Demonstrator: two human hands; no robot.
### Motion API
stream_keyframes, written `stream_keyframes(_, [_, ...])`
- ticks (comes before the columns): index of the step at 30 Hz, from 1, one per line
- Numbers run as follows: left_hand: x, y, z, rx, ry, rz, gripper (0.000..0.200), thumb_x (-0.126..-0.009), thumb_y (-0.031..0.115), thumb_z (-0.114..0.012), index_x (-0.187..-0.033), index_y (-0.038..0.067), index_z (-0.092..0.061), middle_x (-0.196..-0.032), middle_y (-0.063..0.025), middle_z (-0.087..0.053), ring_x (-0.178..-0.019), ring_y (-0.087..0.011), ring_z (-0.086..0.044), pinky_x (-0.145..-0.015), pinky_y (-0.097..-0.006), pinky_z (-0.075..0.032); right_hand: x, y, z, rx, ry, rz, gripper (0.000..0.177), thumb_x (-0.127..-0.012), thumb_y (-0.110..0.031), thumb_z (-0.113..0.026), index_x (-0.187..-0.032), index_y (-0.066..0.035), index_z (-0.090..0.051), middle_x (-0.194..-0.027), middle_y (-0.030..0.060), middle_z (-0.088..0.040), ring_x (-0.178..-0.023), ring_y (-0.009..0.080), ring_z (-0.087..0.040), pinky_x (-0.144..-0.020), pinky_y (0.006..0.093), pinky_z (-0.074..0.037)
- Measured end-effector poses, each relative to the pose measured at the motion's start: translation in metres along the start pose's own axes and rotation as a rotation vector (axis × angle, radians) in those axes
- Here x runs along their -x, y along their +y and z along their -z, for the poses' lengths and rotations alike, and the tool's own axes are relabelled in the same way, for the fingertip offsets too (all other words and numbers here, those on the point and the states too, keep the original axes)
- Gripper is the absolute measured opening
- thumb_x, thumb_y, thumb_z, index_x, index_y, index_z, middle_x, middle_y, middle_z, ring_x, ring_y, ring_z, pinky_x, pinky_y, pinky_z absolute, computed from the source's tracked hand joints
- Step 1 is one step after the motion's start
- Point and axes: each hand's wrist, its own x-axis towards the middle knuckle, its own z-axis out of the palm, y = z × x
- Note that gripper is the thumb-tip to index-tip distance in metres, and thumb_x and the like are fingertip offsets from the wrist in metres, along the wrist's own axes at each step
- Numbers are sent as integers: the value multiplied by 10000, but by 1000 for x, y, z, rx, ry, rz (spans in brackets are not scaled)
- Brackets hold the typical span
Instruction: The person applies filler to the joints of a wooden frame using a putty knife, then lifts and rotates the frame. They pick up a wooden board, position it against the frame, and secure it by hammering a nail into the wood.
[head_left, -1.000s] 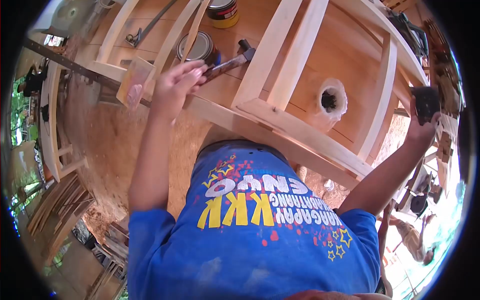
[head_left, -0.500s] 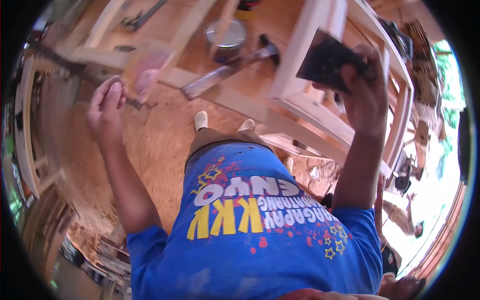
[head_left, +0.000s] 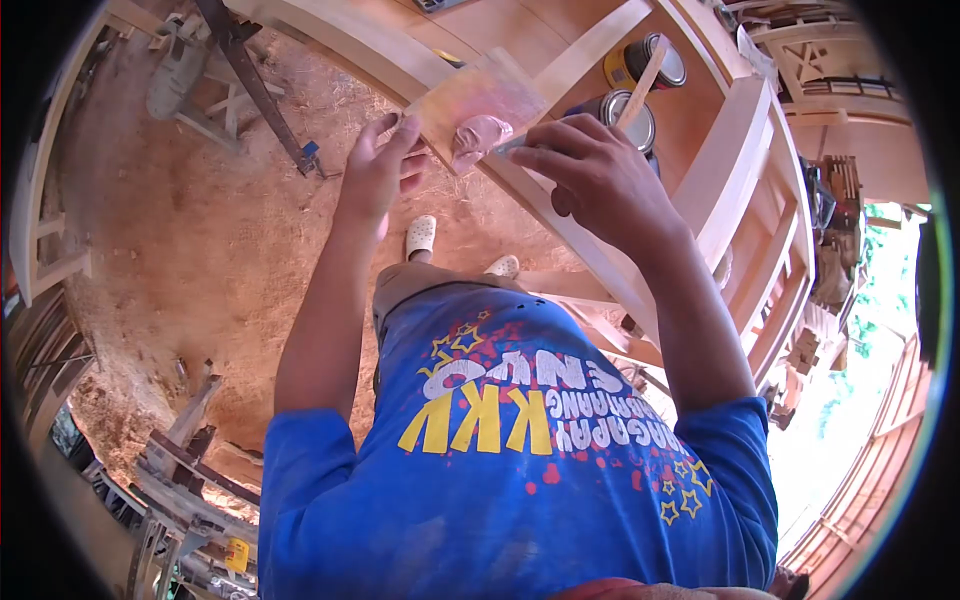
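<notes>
The left hand [head_left: 385, 165] pinches a small flat board [head_left: 478, 92] by its edge; a pink lump of filler [head_left: 478, 133] sits on it. The right hand [head_left: 598, 180] closes its grip on a scraper [head_left: 510, 146], the blade touching the lump. Behind, on the table [head_left: 520, 25], inside a wooden frame [head_left: 735, 150], stand an open tin [head_left: 612, 108] with a stick [head_left: 645, 75] and a yellow tin [head_left: 650, 65]; their contents I cannot tell.

Sawdust floor [head_left: 200, 250], lumber pile [head_left: 180, 470] btm-left, wood frames [head_left: 45, 240] at left, bright daylight rt.
</notes>
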Motion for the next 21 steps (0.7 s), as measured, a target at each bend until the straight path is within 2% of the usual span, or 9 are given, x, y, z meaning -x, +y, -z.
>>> stream_keyframes(3, [-6,7,-12,14,-18,-17,648,-959,450,-717,-1416,51,-491,-1152,-97,-687,-979,-200,-697,-857,-347,-542,1,13,-12,43,-43,81,618,-667,12,-755,-1249,-190,-706,-1214,8,-667,-1160,268,-614,-943,445,-520])
stream_keyframes(9, [-12,10,-14,44,-39,-56,506,-972,344,-713,-1316,10,-549,-1084,-115,-708,-901,-219,-744,-822,-362,-614,-2,14,-24,48,12,122,622,-666,20,-747,-1241,-212,-715,-1227,-17,-668,-1166,247,-608,-978,433,-469])
stream_keyframes(13, [-14,10,-18,37,-7,-59,405,-972,297,-707,-1225,0,-599,-1045,-116,-713,-884,-230,-752,-805,-370,-635,-2,8,-23,10,-36,31,542,-716,-1,-719,-1209,-224,-737,-1239,-48,-673,-1173,212,-601,-943,428,-450])
stream_keyframes(17, [-15,10,-19,-3,35,-75,275,-983,269,-691,-1116,36,-633,-977,-96,-713,-838,-204,-736,-767,-351,-628,-1,3,-24,-39,-71,-18,478,-747,-33,-708,-1183,-226,-752,-1243,-58,-679,-1184,198,-591,-918,435,-439])
stream_keyframes(20, [-29,-2,-10,-40,27,-70,269,-992,281,-684,-1137,59,-640,-989,-83,-708,-851,-194,-723,-745,-339,-610,16,1,-26,-104,-143,-87,442,-755,-24,-709,-1155,-202,-766,-1224,-34,-689,-1147,217,-609,-898,432,-465])
stream_keyframes(21, [-24,2,-11,-53,40,-62,269,-995,285,-680,-1146,66,-641,-994,-79,-707,-867,-195,-722,-745,-338,-604,20,-2,-21,-274,26,-86,434,-772,9,-698,-1152,-187,-768,-1213,-14,-692,-1119,231,-622,-891,429,-485])
